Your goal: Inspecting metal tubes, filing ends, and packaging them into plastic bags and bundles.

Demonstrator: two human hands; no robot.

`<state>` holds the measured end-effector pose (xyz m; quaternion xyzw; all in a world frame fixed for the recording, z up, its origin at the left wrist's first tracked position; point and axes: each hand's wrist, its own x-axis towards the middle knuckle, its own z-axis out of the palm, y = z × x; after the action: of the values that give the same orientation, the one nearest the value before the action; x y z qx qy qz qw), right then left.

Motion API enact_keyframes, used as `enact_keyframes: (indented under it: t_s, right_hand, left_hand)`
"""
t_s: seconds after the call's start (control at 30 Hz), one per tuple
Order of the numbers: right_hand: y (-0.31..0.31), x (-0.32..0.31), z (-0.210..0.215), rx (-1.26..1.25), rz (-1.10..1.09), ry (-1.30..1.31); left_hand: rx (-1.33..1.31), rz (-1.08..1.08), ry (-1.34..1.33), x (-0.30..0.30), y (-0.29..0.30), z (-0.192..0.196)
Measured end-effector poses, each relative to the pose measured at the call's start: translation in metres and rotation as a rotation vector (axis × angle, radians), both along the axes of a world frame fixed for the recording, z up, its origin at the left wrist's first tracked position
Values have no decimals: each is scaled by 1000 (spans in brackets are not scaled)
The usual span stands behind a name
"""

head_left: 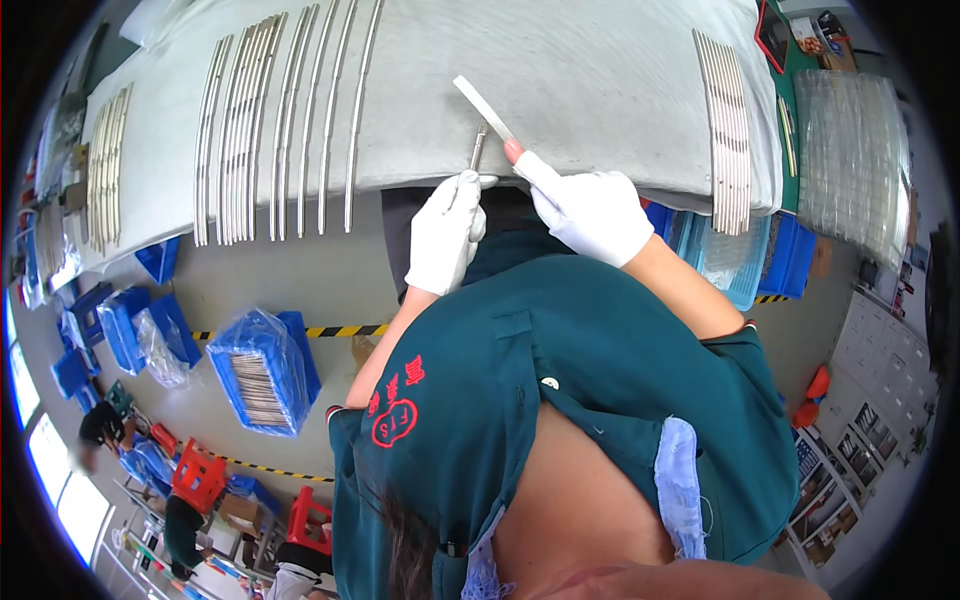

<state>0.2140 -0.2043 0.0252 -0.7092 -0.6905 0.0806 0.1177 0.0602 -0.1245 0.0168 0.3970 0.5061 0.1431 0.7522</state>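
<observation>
Both my hands wear white gloves and are at the near edge of a table (590,90) covered in pale cloth. My left hand (446,236) is closed around a slim metal rod (478,148), whose end sticks up past the fingers; the rest is hidden by the hand. In my right hand (594,212) a flat white strip (480,105) is pinched, slanting up and left close to the rod's tip. A bare fingertip shows through that glove. Whether strip and rod touch, I cannot tell.
Several metal rods (352,120) lie side by side at the table's left, with another bundle (724,130) at the right. Blue crates (303,350) stand on the floor. Clear plastic tubes (853,165) are stacked at far right. Other people work at lower left.
</observation>
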Motion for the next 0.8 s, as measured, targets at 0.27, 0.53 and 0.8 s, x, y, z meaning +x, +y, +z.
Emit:
enact_keyframes:
  t_s: [0.27, 0.53, 0.8]
  right_hand:
    - [-7, -2, 6, -122, 5, 9]
    - [9, 3, 28, -304, -447, 987]
    - [10, 19, 62, -300, -455, 1482]
  left_hand:
    - [-12, -39, 18, -2, 2, 0]
    - [17, -132, -17, -7, 12, -2]
    - [224, -634, -11, -4, 25, 48]
